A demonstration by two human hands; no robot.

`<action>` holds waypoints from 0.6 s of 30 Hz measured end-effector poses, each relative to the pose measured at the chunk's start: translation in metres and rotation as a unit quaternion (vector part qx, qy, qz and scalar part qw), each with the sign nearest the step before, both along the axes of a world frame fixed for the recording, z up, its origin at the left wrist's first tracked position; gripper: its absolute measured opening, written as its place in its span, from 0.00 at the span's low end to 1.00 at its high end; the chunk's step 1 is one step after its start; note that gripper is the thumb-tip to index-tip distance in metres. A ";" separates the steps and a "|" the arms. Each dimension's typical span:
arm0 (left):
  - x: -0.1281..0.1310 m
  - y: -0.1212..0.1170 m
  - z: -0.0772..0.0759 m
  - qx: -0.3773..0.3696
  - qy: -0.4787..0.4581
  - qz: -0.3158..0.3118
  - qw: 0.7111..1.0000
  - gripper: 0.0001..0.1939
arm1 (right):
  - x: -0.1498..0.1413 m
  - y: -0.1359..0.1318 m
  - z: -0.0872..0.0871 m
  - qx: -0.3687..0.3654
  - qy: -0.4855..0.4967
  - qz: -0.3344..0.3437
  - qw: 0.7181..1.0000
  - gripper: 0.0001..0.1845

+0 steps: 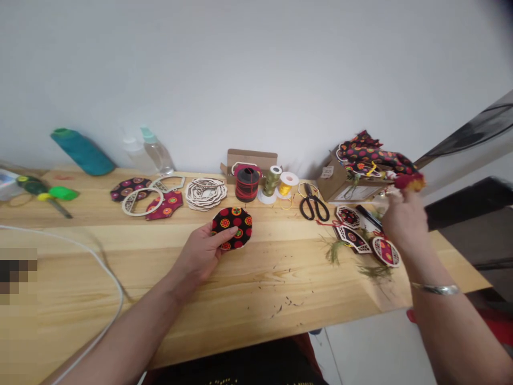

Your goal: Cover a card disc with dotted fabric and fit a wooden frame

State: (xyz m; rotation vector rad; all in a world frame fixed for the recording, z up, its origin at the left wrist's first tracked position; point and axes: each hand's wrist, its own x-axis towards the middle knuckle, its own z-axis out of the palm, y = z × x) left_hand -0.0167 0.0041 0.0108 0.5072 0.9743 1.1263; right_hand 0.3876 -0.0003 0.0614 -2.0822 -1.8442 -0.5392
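"What's the round black patterned patch (pixel 232 228) made of?"

"Matt woven cloth."

"And the long pale wooden tabletop (pixel 256 267)?"

"Smooth planed wood with a soft sheen."

"The thin pale wooden ring (pixel 123 203)?"

"Plain matt wood, unpainted."

"The clear plastic bottle (pixel 157 152)?"

"Glossy, see-through plastic."

"The black-handled scissors (pixel 313 206)?"

"Dull black, probably metal; too small to tell."

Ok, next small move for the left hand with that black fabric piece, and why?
Probably bring the black patterned fabric piece over to the round wooden ring with the left hand. That hand holds the piece, the ring lies beside similar fabric pieces, and framed pieces near the right hand suggest fabric and frames go together.
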 end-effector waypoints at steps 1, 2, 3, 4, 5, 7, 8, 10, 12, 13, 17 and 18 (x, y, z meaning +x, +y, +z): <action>0.000 0.000 0.000 -0.001 0.001 -0.001 1.000 0.14 | -0.002 0.002 -0.002 -0.030 -0.004 -0.009 0.999 0.17; 0.000 0.000 0.000 -0.003 0.001 -0.003 1.000 0.14 | -0.007 0.003 -0.003 -0.052 -0.008 -0.028 0.998 0.15; 0.001 -0.001 0.000 -0.004 0.000 -0.005 1.000 0.14 | -0.018 0.003 -0.003 -0.064 -0.010 -0.046 0.997 0.14; 0.001 -0.001 -0.001 -0.004 -0.001 -0.005 1.000 0.14 | -0.032 0.004 -0.002 -0.070 -0.009 -0.045 0.996 0.15; 0.001 -0.001 -0.001 -0.003 -0.004 -0.005 1.000 0.14 | -0.050 0.004 -0.001 -0.064 0.002 -0.049 0.997 0.16; 0.001 -0.002 -0.001 0.000 -0.004 -0.007 1.000 0.13 | -0.094 0.005 0.001 -0.038 0.073 0.066 0.994 0.14; 0.001 -0.002 -0.001 0.001 -0.002 -0.012 1.000 0.13 | -0.117 0.006 0.001 -0.035 0.129 0.145 0.980 0.13; 0.000 -0.003 -0.002 0.003 0.005 -0.022 1.000 0.13 | -0.159 0.011 -0.004 -0.042 0.243 0.240 0.939 0.12; 0.000 -0.004 -0.003 0.006 0.011 -0.032 0.999 0.14 | -0.190 0.018 -0.015 -0.076 0.339 0.267 0.899 0.16; 0.000 -0.005 -0.003 0.009 0.014 -0.038 0.999 0.14 | -0.200 0.021 -0.022 -0.092 0.394 0.256 0.878 0.21; 0.001 -0.007 -0.007 0.019 0.029 -0.062 0.997 0.16 | -0.216 0.025 -0.046 -0.164 0.580 0.224 0.766 0.38; 0.002 -0.008 -0.008 0.021 0.035 -0.069 0.997 0.17 | -0.217 0.024 -0.049 -0.184 0.606 0.229 0.739 0.38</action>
